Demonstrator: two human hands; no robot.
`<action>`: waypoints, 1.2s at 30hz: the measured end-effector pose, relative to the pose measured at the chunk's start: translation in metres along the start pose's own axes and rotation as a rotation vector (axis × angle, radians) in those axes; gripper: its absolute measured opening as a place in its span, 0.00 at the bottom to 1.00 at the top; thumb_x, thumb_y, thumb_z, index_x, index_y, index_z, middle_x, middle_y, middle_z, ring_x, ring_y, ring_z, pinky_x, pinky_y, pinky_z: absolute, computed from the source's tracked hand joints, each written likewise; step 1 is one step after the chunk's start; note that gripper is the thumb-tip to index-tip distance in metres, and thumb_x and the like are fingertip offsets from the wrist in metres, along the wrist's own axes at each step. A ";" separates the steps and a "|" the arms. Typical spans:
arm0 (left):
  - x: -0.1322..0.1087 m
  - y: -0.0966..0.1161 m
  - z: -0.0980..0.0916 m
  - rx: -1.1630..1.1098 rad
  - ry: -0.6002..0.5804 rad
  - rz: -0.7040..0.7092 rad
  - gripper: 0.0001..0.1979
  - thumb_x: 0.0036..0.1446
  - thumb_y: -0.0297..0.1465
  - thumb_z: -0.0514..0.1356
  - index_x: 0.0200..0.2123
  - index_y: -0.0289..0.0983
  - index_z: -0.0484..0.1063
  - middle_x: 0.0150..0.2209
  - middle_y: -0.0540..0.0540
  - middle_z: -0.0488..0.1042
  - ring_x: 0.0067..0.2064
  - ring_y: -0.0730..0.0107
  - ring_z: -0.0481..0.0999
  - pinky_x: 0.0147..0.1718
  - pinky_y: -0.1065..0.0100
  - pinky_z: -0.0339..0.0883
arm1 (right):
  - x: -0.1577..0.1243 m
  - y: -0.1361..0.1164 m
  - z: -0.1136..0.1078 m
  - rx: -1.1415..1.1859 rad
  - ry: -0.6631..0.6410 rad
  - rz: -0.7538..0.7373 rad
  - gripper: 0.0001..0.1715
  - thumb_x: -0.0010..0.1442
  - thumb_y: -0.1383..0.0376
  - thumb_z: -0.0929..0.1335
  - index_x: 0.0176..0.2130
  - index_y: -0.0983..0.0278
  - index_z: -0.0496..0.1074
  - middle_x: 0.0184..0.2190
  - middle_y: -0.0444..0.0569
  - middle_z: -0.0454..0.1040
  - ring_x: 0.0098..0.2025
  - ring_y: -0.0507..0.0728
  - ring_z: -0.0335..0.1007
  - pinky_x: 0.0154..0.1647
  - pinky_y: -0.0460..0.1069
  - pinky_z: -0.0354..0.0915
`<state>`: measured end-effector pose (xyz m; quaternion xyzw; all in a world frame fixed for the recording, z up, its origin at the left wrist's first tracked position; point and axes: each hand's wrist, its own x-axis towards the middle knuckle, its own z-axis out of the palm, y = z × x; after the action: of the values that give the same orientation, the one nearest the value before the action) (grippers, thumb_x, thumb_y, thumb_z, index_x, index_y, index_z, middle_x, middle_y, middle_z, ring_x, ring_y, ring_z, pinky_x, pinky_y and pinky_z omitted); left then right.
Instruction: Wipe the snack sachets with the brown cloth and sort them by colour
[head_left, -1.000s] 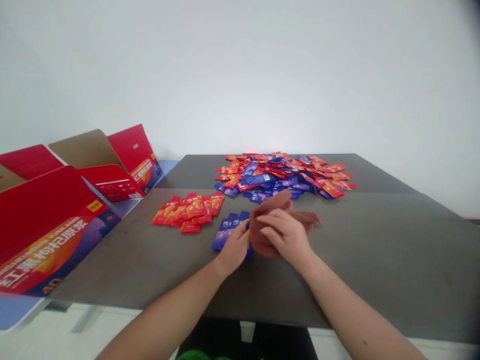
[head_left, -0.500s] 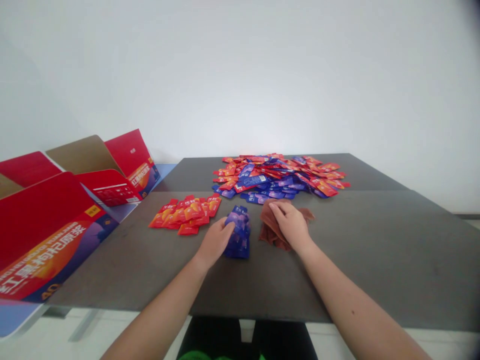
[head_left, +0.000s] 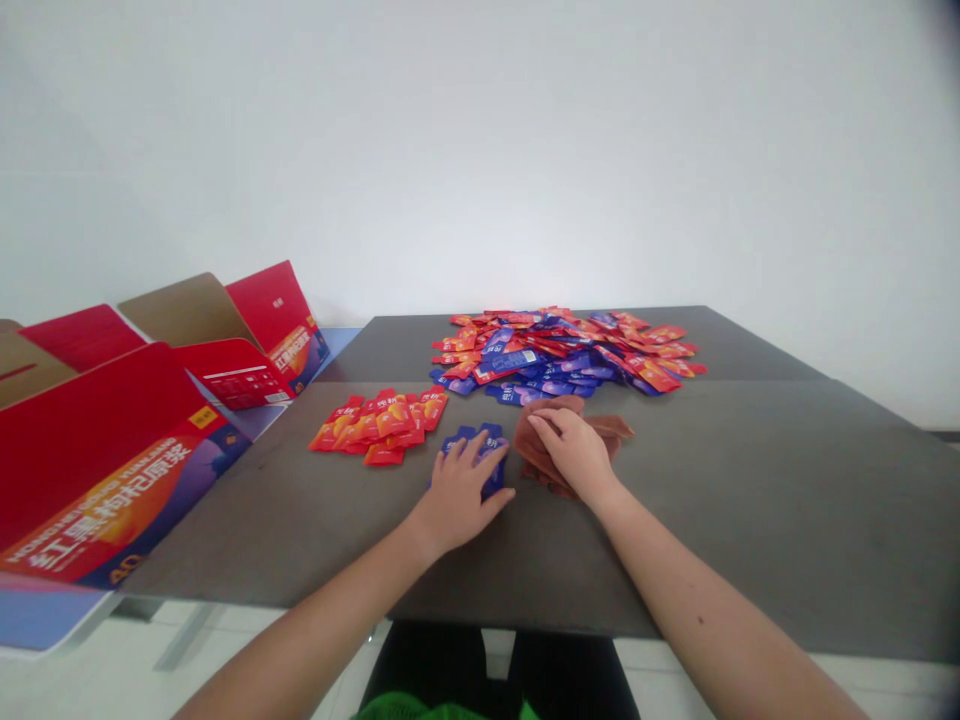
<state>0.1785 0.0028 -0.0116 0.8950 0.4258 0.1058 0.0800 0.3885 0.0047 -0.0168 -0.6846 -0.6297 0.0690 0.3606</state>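
My left hand lies flat with fingers spread on a small stack of blue sachets near the middle of the dark table. Beside it, my right hand rests palm down, fingers together, on a crumpled brown cloth. To the left of the blue sachets lies a neat group of red-orange sachets. Further back sits a big mixed heap of red and blue sachets.
The dark grey table has a seam across it behind the hands. Open red printed cardboard boxes stand at the left, another box behind them. A white wall rises behind the table.
My left hand lifted the blue sachets as a bunch, then set them down and flattened on them. My right hand stayed on the brown cloth, which shifted slightly right.
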 end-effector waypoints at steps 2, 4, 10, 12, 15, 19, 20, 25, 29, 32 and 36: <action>0.002 0.000 0.009 0.051 -0.073 0.011 0.27 0.58 0.47 0.55 0.60 0.51 0.62 0.68 0.44 0.49 0.66 0.34 0.49 0.57 0.33 0.47 | 0.000 0.001 -0.001 0.011 0.005 -0.003 0.21 0.66 0.53 0.59 0.45 0.59 0.75 0.46 0.49 0.77 0.49 0.58 0.71 0.48 0.51 0.64; 0.000 -0.006 0.014 0.088 -0.099 0.009 0.25 0.58 0.46 0.55 0.59 0.52 0.64 0.69 0.45 0.49 0.66 0.32 0.47 0.56 0.31 0.46 | -0.001 0.001 -0.001 0.021 0.011 -0.007 0.21 0.66 0.53 0.59 0.45 0.59 0.75 0.45 0.49 0.77 0.48 0.58 0.71 0.48 0.51 0.64; -0.012 -0.026 0.000 0.103 -0.135 -0.010 0.27 0.59 0.48 0.54 0.61 0.54 0.60 0.69 0.46 0.48 0.66 0.35 0.48 0.57 0.34 0.47 | -0.004 -0.009 0.003 -0.070 -0.058 -0.038 0.21 0.65 0.53 0.60 0.47 0.58 0.75 0.44 0.49 0.77 0.46 0.58 0.73 0.43 0.49 0.66; -0.010 -0.023 -0.007 0.109 -0.095 -0.030 0.30 0.59 0.49 0.53 0.63 0.51 0.57 0.68 0.43 0.50 0.66 0.36 0.50 0.58 0.36 0.48 | -0.007 -0.014 0.007 -0.107 -0.108 -0.101 0.20 0.65 0.54 0.61 0.46 0.58 0.75 0.44 0.49 0.77 0.45 0.58 0.73 0.42 0.49 0.66; 0.003 -0.010 -0.015 0.139 0.024 -0.068 0.30 0.62 0.45 0.51 0.65 0.43 0.55 0.67 0.36 0.53 0.64 0.42 0.56 0.58 0.43 0.54 | -0.010 -0.019 0.011 -0.153 -0.172 -0.214 0.18 0.65 0.55 0.61 0.43 0.58 0.76 0.42 0.48 0.78 0.44 0.57 0.74 0.42 0.48 0.65; 0.032 0.003 -0.011 0.171 0.088 -0.154 0.23 0.63 0.36 0.51 0.59 0.34 0.64 0.62 0.30 0.61 0.58 0.44 0.65 0.54 0.46 0.59 | -0.011 -0.019 0.012 -0.205 -0.197 -0.232 0.17 0.65 0.57 0.61 0.43 0.58 0.77 0.42 0.48 0.78 0.44 0.56 0.74 0.43 0.48 0.65; 0.038 0.004 -0.007 0.163 0.099 -0.145 0.22 0.62 0.34 0.51 0.58 0.34 0.65 0.61 0.31 0.61 0.58 0.45 0.65 0.55 0.46 0.58 | -0.011 -0.019 0.011 -0.210 -0.196 -0.225 0.17 0.65 0.57 0.61 0.43 0.58 0.77 0.43 0.48 0.78 0.44 0.56 0.74 0.43 0.48 0.65; 0.049 0.002 0.019 0.046 0.047 0.034 0.22 0.64 0.29 0.45 0.59 0.39 0.62 0.62 0.40 0.62 0.62 0.55 0.61 0.59 0.46 0.54 | -0.014 -0.022 0.007 -0.200 -0.278 -0.164 0.16 0.64 0.61 0.61 0.43 0.58 0.77 0.41 0.48 0.79 0.43 0.57 0.75 0.42 0.49 0.65; 0.044 -0.004 0.028 0.004 -0.016 0.093 0.20 0.62 0.29 0.48 0.56 0.40 0.66 0.60 0.42 0.67 0.61 0.55 0.62 0.58 0.45 0.56 | -0.005 -0.023 -0.005 -0.203 -0.384 -0.166 0.11 0.59 0.59 0.66 0.38 0.55 0.78 0.33 0.43 0.80 0.35 0.56 0.76 0.36 0.48 0.65; 0.043 -0.007 0.027 -0.026 -0.019 0.108 0.21 0.61 0.28 0.48 0.56 0.40 0.67 0.59 0.42 0.67 0.60 0.55 0.63 0.58 0.46 0.56 | 0.026 -0.015 -0.020 -0.266 -0.341 -0.149 0.14 0.62 0.56 0.63 0.39 0.54 0.78 0.36 0.43 0.81 0.38 0.54 0.76 0.37 0.46 0.65; 0.046 -0.009 0.025 -0.052 -0.001 0.126 0.20 0.62 0.29 0.47 0.54 0.40 0.69 0.57 0.42 0.70 0.59 0.56 0.64 0.58 0.46 0.56 | 0.078 0.002 -0.021 -0.411 -0.261 -0.096 0.19 0.66 0.61 0.59 0.43 0.63 0.77 0.43 0.55 0.78 0.45 0.60 0.74 0.43 0.50 0.65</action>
<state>0.2064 0.0424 -0.0322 0.9177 0.3658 0.1212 0.0965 0.4172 0.0672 0.0248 -0.6982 -0.7035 0.0101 0.1323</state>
